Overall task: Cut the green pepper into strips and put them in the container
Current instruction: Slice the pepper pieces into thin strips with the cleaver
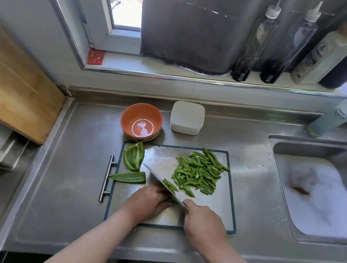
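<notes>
A steel cutting board (221, 211) lies on the counter. On its right half sits a pile of green pepper strips (198, 173). Two uncut pepper pieces lie at its left edge: a curved one (134, 155) and a flat wedge (129, 177). My right hand (202, 223) grips the handle of a cleaver (157, 178), whose blade slants up to the left. My left hand (147, 202) has curled fingers pressing down a pepper piece (172, 200), mostly hidden beside the blade. A few strips (170, 184) lie against the blade. An orange bowl (141, 121) stands behind the board.
A white lidded plastic box (187, 117) stands right of the bowl. The sink (318, 196) with foamy water lies to the right. A wooden board (12, 82) leans at the left. Bottles line the windowsill (200, 78); a dish-soap bottle (340, 114) stands near the sink.
</notes>
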### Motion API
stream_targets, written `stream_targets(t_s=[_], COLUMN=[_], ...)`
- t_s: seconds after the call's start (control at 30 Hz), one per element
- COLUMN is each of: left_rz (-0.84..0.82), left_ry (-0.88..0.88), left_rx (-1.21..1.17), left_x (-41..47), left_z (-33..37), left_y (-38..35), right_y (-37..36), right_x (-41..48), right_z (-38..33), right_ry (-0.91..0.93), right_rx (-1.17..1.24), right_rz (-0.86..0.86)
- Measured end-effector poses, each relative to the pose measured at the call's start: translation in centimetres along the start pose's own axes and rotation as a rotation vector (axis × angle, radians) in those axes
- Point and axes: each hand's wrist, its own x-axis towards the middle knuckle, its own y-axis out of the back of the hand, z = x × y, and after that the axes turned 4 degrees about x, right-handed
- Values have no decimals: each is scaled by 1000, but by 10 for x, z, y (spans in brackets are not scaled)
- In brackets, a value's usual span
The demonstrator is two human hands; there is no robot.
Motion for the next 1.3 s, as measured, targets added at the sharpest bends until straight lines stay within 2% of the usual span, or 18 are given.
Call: stream_targets(t_s=[0.87, 1.07, 1.3], left_rz=[79, 76, 60], left_ry=[20, 2, 2], left_rx=[-88, -75, -33], left_x=[-1, -3, -3], left_z=[-3, -6, -3], left_y=[-9, -13, -12], right_y=[-2, -2, 0], right_x=[24, 43, 49], right_z=[-3, -7, -4], right_ry=[-35, -78, -78], right_rx=[121, 173, 153], right_rz=[-89, -129, -99])
